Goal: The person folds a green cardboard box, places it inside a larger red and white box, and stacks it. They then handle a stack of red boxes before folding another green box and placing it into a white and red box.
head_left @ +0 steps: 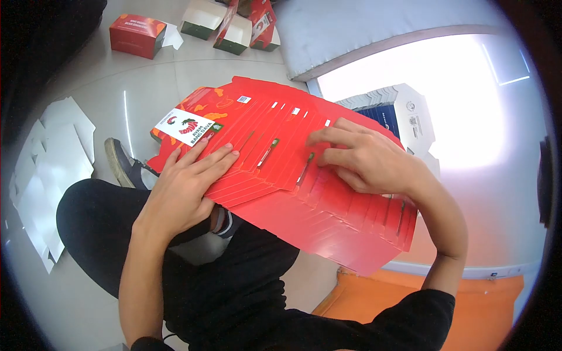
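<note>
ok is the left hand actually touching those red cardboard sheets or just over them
Touching: the head view shows the left hand with its fingers laid across the fanned red cardboard sheets, fingertips beside the white printed panel.

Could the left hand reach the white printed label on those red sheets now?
Probably yes: the left hand rests on the red sheets, beside the white printed label, and nothing seems to lie between.

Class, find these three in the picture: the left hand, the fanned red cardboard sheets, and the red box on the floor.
Left hand (182,186): head view, back of the hand.
Red cardboard sheets (276,171): head view, middle of the fan.
Red box (134,40): head view, its red side.
</note>
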`<action>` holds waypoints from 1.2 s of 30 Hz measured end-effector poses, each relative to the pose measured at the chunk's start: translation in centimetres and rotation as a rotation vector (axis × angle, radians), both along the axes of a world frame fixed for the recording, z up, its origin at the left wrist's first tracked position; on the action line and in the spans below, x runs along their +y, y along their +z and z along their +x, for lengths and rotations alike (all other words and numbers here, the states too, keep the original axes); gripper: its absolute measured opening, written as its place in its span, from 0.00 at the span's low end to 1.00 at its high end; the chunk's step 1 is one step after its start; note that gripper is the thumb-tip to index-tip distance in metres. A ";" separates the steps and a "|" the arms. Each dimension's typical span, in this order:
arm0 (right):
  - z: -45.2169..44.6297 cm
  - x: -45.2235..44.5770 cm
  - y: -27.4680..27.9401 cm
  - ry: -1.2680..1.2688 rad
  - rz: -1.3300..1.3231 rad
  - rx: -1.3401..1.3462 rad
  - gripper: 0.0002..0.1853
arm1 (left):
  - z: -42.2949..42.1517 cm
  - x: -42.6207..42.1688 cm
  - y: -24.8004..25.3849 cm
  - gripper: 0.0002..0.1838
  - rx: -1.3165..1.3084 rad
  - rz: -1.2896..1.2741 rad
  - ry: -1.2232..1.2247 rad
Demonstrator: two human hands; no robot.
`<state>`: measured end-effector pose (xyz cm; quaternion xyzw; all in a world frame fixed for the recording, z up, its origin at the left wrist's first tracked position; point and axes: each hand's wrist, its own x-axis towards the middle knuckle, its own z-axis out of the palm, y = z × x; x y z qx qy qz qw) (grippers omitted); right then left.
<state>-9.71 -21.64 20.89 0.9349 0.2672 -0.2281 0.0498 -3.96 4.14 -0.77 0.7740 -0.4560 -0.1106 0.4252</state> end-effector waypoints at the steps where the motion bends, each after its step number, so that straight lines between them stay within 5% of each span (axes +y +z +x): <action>1: 0.1 -0.2 -0.1 -0.001 0.019 0.028 0.12 | 0.0 0.0 0.1 0.44 -0.002 0.006 0.001; 11: 0.5 0.7 -0.5 -0.183 0.026 0.111 0.14 | 0.1 0.0 -0.2 0.44 -0.034 -0.007 -0.012; 27: 1.5 1.5 -1.3 0.031 -0.031 0.054 0.18 | 0.0 0.1 -0.2 0.42 -0.047 -0.008 -0.005; 32: 2.4 1.7 -1.8 0.106 -0.043 0.091 0.11 | 0.0 0.0 -0.3 0.41 -0.063 0.004 0.002; 36: 2.4 1.6 -2.3 -0.040 -0.017 0.169 0.15 | 0.0 0.0 -0.1 0.40 -0.072 0.013 0.006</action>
